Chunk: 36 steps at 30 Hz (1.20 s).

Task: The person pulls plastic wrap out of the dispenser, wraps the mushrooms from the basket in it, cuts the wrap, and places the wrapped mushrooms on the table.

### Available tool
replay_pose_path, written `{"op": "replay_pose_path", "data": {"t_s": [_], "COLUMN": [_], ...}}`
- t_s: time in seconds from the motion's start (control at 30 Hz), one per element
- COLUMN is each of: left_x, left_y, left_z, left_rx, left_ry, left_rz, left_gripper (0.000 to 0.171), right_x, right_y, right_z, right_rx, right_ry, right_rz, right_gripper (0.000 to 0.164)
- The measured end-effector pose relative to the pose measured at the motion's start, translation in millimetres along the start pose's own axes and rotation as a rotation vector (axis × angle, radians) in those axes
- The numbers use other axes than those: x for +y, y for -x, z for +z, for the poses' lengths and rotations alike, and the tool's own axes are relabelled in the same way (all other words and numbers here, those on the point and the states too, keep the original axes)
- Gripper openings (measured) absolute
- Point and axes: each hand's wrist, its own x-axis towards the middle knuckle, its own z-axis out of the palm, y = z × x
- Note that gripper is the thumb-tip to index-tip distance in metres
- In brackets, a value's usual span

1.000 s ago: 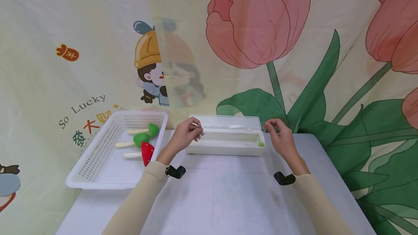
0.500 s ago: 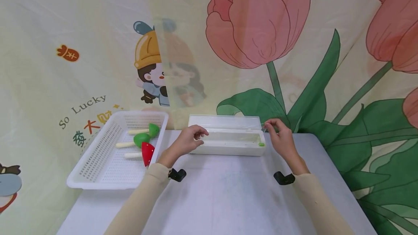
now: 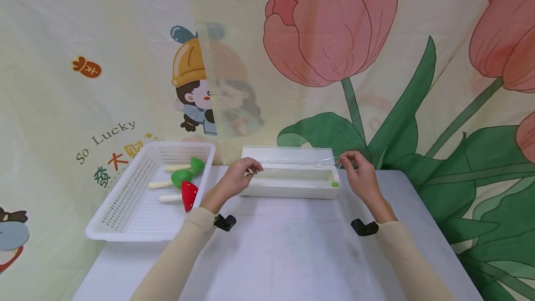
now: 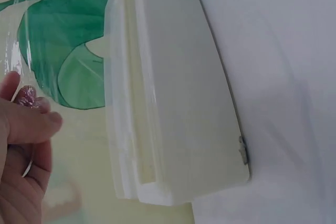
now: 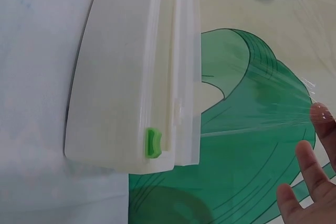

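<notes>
A white cling film dispenser (image 3: 290, 192) stands at the far side of the table with its lid (image 3: 292, 153) raised. A green slider (image 5: 153, 142) sits at its right end. Clear cling film (image 5: 273, 98) stretches above the box between both hands. At the box's left end, my left hand (image 3: 234, 179) pinches the film between thumb and curled fingers; film covers a fingertip in the left wrist view. My right hand (image 3: 360, 176) pinches the film's other corner just beyond the box's right end. In the right wrist view its thumb is out of sight.
To the left, a white perforated basket (image 3: 121, 237) holds two green-headed toys (image 3: 181, 179) and a red, white-dotted one (image 3: 189, 195), all with pale handles. The table (image 3: 280, 254) is white. A printed curtain (image 3: 138, 22) hangs right behind it.
My left thumb and fingers parted from the film half a second ago, and have now come together on it again, slightly up and left. My right hand has barely moved.
</notes>
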Motion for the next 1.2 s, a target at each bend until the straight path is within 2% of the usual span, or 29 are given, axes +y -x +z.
{"op": "replay_pose_path", "data": {"t_s": [0.17, 0.3, 0.53, 0.8, 0.9, 1.0, 1.2], "left_x": [-4.0, -5.4, -5.6, -4.2, -4.5, -5.0, -6.2], "left_y": [0.1, -0.5, -0.2, 3.1, 3.0, 1.9, 2.4], "left_z": [0.1, -1.9, -5.6, -7.2, -8.1, -8.8, -6.4], "left_rx": [0.101, 0.113, 0.132, 0.185, 0.209, 0.222, 0.176], "left_ry": [-0.045, -0.063, -0.208, -0.306, -0.296, -0.227, -0.079], "left_rz": [0.051, 0.086, 0.215, 0.244, 0.249, 0.239, 0.144], "left_gripper": [0.018, 0.018, 0.019, 0.011, 0.014, 0.019, 0.023], "right_x": [0.2, 0.2, -0.3, 0.3, 0.9, 1.5, 2.4], "right_y": [-1.2, -2.1, -1.6, -1.5, -1.3, -0.9, 0.3], "right_z": [0.2, 0.7, 1.2, 2.6, 2.7, 2.7, 3.3], "right_rx": [-0.002, 0.001, -0.001, 0.0, 0.002, -0.001, 0.003], "right_ry": [0.018, 0.014, 0.018, -0.008, -0.011, -0.019, -0.013], "right_rz": [0.026, 0.03, 0.023, 0.011, 0.0, 0.003, 0.017], "right_gripper": [0.02, 0.021, 0.022, 0.021, 0.021, 0.021, 0.021]}}
